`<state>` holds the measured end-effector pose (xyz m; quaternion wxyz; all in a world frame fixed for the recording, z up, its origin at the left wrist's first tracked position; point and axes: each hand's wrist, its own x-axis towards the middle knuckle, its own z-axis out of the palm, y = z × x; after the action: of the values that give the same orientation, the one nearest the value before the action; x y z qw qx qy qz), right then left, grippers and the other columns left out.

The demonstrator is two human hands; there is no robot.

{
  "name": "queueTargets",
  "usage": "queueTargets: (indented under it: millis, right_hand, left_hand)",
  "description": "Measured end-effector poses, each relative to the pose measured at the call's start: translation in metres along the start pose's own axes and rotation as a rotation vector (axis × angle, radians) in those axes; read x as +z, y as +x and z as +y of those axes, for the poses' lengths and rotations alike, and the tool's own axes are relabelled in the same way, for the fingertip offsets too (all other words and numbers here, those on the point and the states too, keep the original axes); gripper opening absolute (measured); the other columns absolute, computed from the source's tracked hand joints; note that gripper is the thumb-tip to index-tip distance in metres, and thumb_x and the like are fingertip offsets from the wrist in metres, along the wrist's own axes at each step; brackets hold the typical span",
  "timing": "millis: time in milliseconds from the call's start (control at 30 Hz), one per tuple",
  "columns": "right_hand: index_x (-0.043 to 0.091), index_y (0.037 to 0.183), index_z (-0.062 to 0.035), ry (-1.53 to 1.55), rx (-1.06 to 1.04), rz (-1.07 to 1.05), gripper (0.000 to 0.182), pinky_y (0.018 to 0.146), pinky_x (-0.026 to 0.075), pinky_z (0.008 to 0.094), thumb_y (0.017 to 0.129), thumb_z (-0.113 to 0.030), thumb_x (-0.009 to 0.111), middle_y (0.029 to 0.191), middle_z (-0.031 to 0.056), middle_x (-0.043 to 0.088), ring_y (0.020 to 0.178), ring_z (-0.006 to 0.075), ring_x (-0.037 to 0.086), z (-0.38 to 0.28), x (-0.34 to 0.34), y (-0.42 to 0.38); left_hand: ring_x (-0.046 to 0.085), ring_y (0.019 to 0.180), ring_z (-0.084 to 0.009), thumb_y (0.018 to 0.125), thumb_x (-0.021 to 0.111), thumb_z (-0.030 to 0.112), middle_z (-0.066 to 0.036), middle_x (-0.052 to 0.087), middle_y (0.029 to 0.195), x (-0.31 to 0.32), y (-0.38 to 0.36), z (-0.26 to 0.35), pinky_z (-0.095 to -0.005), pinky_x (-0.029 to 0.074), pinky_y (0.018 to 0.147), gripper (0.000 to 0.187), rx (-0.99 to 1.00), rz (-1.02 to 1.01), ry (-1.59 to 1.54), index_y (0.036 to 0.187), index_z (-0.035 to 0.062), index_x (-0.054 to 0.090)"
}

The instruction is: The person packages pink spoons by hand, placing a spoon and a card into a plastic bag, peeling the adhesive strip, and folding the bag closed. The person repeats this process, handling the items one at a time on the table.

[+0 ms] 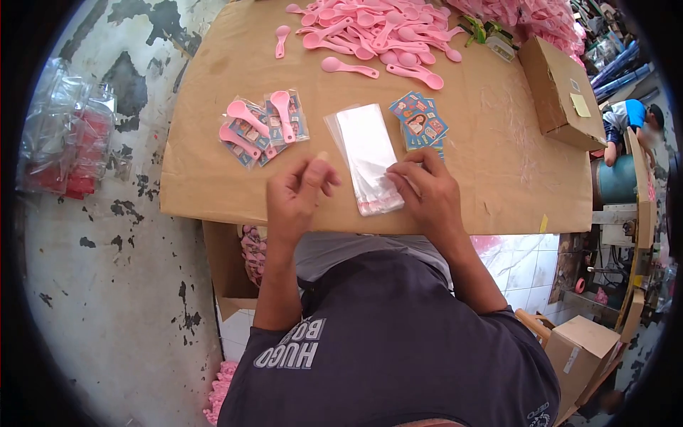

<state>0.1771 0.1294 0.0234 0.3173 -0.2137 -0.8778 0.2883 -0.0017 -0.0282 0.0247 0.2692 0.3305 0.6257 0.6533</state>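
Note:
A stack of clear plastic bags (pixel 366 153) lies in front of me on the brown-covered table (pixel 206 178). My right hand (pixel 429 186) touches the stack's right edge, its fingers bent and apart. Left of the stack, my left hand (pixel 302 192) is raised with its fingers curled; what they hold, if anything, is too small to tell. Blue printed cards (pixel 421 124) are piled just beyond my right hand. Beyond my left hand, pink spoons (pixel 282 117) rest on bagged blue cards (pixel 249 132). A large heap of pink spoons (pixel 384 28) covers the far side.
An open cardboard box (pixel 562 92) stands at the table's right, near green-handled tools (pixel 480 32). Plastic-wrapped packs (pixel 78 135) hang or lie at far left. Another person (pixel 629 117) is at the far right. A carton (pixel 580 349) sits below right.

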Motion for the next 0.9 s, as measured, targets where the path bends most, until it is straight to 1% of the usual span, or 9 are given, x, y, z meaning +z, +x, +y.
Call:
queueTargets:
  millis: [67,133,200,333,400,500,600,667,900]
  right_hand:
    - [0.072,0.093,-0.0077,0.021,-0.022,0.024,0.008,0.063,0.051,0.0379,0.088,-0.012,0.076,0.098,0.0065,0.063,0.074,0.0242,0.067,-0.006,-0.004,0.004]
    - [0.072,0.095,-0.0067,0.044,-0.045,0.048,0.009,0.062,0.051,0.0378,0.088,-0.011,0.076,0.098,0.0068,0.063,0.073,0.0244,0.067,-0.009,-0.006,0.006]
    - [0.071,0.095,-0.0046,0.065,-0.101,0.082,0.012,0.064,0.052,0.038,0.086,-0.01,0.077,0.099,0.0075,0.063,0.076,0.0253,0.067,-0.012,-0.005,0.006]
    - [0.07,0.095,-0.0047,-0.026,-0.098,0.016,0.014,0.066,0.052,0.0387,0.086,-0.013,0.078,0.099,0.0076,0.063,0.079,0.0264,0.066,-0.013,-0.004,0.004]
    - [0.069,0.095,-0.0058,-0.102,0.024,-0.149,0.015,0.07,0.052,0.0398,0.086,-0.015,0.077,0.1,0.0079,0.061,0.083,0.0278,0.066,-0.012,-0.002,0.0]
    - [0.069,0.095,-0.0061,-0.093,0.064,-0.198,0.015,0.071,0.052,0.0406,0.088,-0.016,0.076,0.1,0.008,0.061,0.084,0.0283,0.066,-0.001,0.002,-0.005]
    - [0.069,0.094,-0.0055,-0.019,0.078,-0.154,0.012,0.07,0.052,0.0402,0.09,-0.015,0.074,0.1,0.008,0.061,0.083,0.0283,0.066,0.005,0.005,-0.005]
    - [0.069,0.093,-0.0049,0.029,0.081,-0.129,0.011,0.069,0.051,0.0402,0.09,-0.015,0.073,0.1,0.008,0.062,0.082,0.0285,0.066,0.007,0.005,-0.004]
    - [0.069,0.091,-0.0031,0.112,0.055,-0.11,0.01,0.068,0.052,0.0403,0.093,-0.013,0.07,0.095,0.0081,0.063,0.079,0.0293,0.066,0.013,-0.003,0.001]
  left_hand:
    - [0.066,0.076,-0.01,0.106,0.059,0.028,-0.007,0.072,0.085,0.007,-0.003,-0.004,-0.0229,0.047,0.062,0.031,-0.08,-0.115,-0.028,0.1,-0.0016,0.069]
    - [0.065,0.064,-0.0091,0.109,0.047,0.039,-0.009,0.072,0.076,0.022,-0.004,-0.006,-0.0194,0.041,0.051,0.051,-0.18,-0.164,-0.103,0.093,-0.0028,0.071]
    - [0.065,0.063,-0.0082,0.109,0.049,0.041,-0.008,0.071,0.074,0.029,-0.002,-0.001,-0.0199,0.041,0.05,0.051,-0.199,-0.161,-0.146,0.096,-0.0021,0.072]
    - [0.058,0.059,-0.0053,0.107,0.054,0.034,-0.004,0.069,0.073,0.03,0.001,0.003,-0.0204,0.039,0.05,0.041,-0.098,-0.078,0.151,0.096,-0.0008,0.073]
    - [0.055,0.057,-0.0044,0.106,0.057,0.03,-0.002,0.069,0.073,0.027,0.0,0.003,-0.0207,0.038,0.049,0.036,-0.043,-0.043,0.254,0.097,-0.0003,0.074]
    - [0.064,0.069,-0.0087,0.101,0.066,0.022,-0.009,0.071,0.08,0.024,-0.008,-0.005,-0.0238,0.045,0.059,0.026,-0.017,-0.002,0.226,0.093,-0.0015,0.073]
    - [0.065,0.079,-0.014,0.097,0.069,0.016,-0.01,0.074,0.091,0.024,-0.014,-0.01,-0.0272,0.05,0.069,0.016,0.133,-0.012,0.287,0.096,0.001,0.074]
    - [0.064,0.088,-0.0217,0.093,0.072,0.013,-0.01,0.075,0.101,0.029,-0.016,-0.009,-0.0331,0.051,0.079,0.012,0.343,-0.048,0.334,0.099,0.0029,0.075]
    - [0.062,0.094,-0.0279,0.092,0.072,0.015,-0.009,0.075,0.103,0.038,-0.016,-0.011,-0.0381,0.051,0.084,0.017,0.377,-0.182,0.531,0.105,0.0046,0.075]
